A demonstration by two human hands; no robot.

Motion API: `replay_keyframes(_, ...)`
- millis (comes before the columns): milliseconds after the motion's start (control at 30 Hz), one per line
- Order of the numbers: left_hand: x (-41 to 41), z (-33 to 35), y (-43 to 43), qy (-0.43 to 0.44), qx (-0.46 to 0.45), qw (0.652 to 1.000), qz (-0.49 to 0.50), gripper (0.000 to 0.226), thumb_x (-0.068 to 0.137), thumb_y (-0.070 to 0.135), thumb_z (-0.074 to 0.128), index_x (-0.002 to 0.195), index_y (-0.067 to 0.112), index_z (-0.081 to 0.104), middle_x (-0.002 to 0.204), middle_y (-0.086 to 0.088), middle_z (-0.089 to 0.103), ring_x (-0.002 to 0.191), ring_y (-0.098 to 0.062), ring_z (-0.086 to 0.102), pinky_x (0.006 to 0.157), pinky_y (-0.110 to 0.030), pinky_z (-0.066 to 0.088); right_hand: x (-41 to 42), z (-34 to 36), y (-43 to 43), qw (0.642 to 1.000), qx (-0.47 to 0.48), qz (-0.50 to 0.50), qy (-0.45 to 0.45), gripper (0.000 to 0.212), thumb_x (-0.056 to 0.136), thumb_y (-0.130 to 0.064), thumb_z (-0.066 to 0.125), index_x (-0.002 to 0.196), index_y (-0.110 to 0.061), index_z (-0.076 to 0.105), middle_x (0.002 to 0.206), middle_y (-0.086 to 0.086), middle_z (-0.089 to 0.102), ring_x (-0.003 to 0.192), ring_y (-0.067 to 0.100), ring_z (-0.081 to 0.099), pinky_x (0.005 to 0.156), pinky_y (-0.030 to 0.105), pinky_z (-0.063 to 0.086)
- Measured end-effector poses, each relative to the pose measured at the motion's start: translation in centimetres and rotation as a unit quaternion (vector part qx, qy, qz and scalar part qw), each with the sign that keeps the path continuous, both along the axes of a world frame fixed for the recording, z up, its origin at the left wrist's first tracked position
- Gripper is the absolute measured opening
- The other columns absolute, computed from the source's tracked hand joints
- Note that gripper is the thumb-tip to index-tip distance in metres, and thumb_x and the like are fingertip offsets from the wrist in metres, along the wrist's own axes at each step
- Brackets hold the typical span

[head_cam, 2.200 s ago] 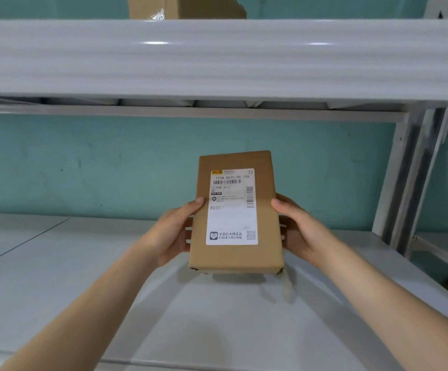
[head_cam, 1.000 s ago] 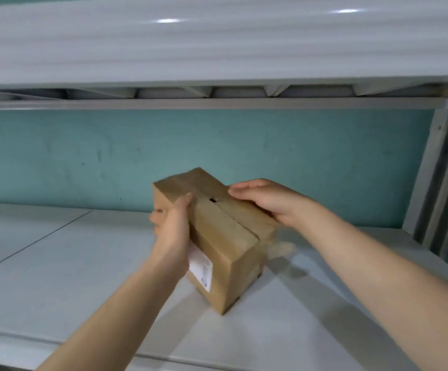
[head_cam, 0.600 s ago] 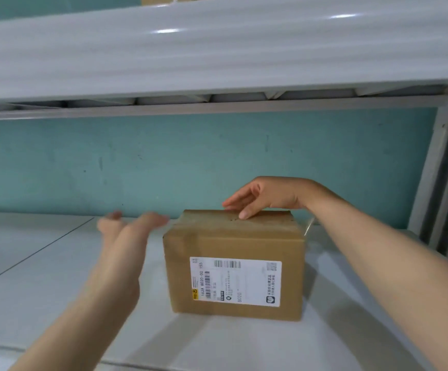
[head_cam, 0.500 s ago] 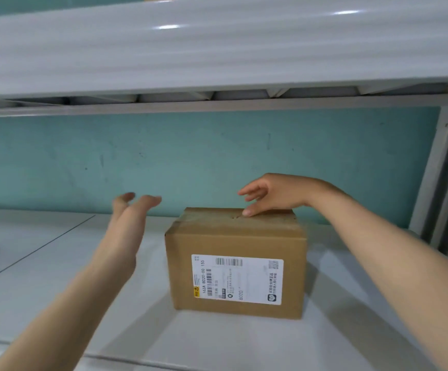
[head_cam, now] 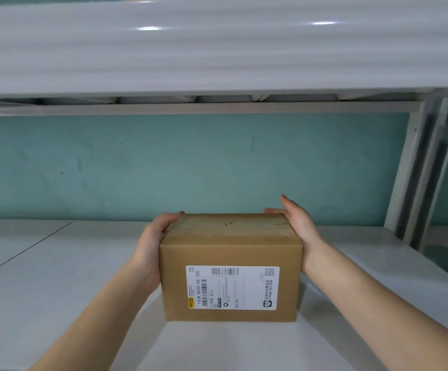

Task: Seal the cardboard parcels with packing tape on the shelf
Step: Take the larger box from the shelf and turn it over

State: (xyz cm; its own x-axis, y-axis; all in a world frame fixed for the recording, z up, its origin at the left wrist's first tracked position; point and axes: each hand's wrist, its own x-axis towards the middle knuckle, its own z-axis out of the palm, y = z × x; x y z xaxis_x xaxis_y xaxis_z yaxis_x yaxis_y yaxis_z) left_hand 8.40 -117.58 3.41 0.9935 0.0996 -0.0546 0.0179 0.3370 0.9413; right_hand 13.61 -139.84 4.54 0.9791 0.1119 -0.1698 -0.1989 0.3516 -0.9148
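The brown cardboard parcel [head_cam: 231,245] with a white label stands on the white shelf [head_cam: 57,277]. The left grip [head_cam: 156,242] clasps its left side, thumb curled over the top; the right grip [head_cam: 300,226], fingers straight, presses flat against its right side

The parcel [head_cam: 231,266] sits on the shelf [head_cam: 57,277] — left hand [head_cam: 153,245] against its left side, right hand [head_cam: 300,226] against its right.

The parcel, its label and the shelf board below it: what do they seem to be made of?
The cardboard parcel looks like brown matte cardboard, with folded edges and a creased top. Its shipping label seems white paper printed with barcodes. The shelf board is pale grey and smooth, perhaps painted metal or laminate; the look leaves it open.
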Motion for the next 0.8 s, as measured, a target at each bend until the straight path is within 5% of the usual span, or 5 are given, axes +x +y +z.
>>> replay_keyframes(200, -0.2, 0.3, -0.1, -0.028, 0.009, 1.0, -0.007, 0.033, 0.09, 0.039, 0.045, 0.084, 0.014, 0.065, 0.066, -0.004, 0.07, 0.052, -0.017, 0.066, 0.056, -0.023, 0.049, -0.1, 1.2, -0.4, 1.0, -0.021, 0.014, -0.011, 0.052, 0.092, -0.053, 0.039, 0.112, -0.009, 0.06, 0.072, 0.012, 0.065, 0.052, 0.022, 0.063, 0.051, 0.024, 0.045)
replay_keyframes(267, -0.5, 1.0, 0.4, -0.034, 0.009, 0.999, -0.01, 0.04, 0.091, 0.045, 0.04, 0.105, 0.013, 0.06, 0.088, -0.009, 0.071, 0.073, -0.021, 0.069, 0.069, -0.028, 0.049, -0.1, 2.4, -1.2, 0.998, -0.062, -0.018, -0.026, 0.043, 0.093, -0.05, 0.04, 0.109, -0.016, 0.061, 0.07, 0.012, 0.067, 0.052, 0.025, 0.061, 0.053, 0.027, 0.04)
replay_keyframes(400, -1.9, 2.3, 4.2, -0.069, 0.003, 0.994, 0.089, 0.053, 0.091, 0.042, 0.035, 0.136, 0.016, 0.043, 0.135, -0.022, 0.048, 0.131, -0.028, 0.041, 0.111, -0.048, 0.024, 0.6, 5.8, -2.9, 0.97, -0.18, -0.095, -0.131, 0.051, 0.095, -0.046, 0.029, 0.123, -0.012, 0.055, 0.117, 0.018, 0.06, 0.092, 0.025, 0.054, 0.069, 0.028, 0.036)
replay_keyframes(567, -6.0, 3.2, 8.6, -0.121, -0.013, 0.974, 0.189, 0.034, 0.093, 0.034, 0.032, 0.105, 0.017, 0.058, 0.111, -0.017, 0.059, 0.125, -0.029, 0.046, 0.106, -0.048, 0.031, -2.1, 9.5, 1.6, 0.952, -0.157, -0.024, -0.263, 0.023, 0.094, -0.028, 0.043, 0.083, -0.016, 0.06, 0.079, 0.009, 0.066, 0.067, 0.017, 0.062, 0.062, 0.026, 0.043)
replay_keyframes(800, -15.4, 4.4, 14.4, -0.186, 0.074, 0.928, 0.314, 0.029, 0.093, 0.02, 0.035, 0.104, 0.019, 0.061, 0.101, -0.007, 0.067, 0.111, -0.025, 0.056, 0.096, -0.044, 0.039, -8.2, 10.4, 14.5, 0.908, -0.096, 0.232, -0.336, 0.007, 0.087, -0.012, 0.058, 0.081, -0.011, 0.062, 0.071, 0.007, 0.068, 0.053, 0.015, 0.062, 0.049, 0.021, 0.048)
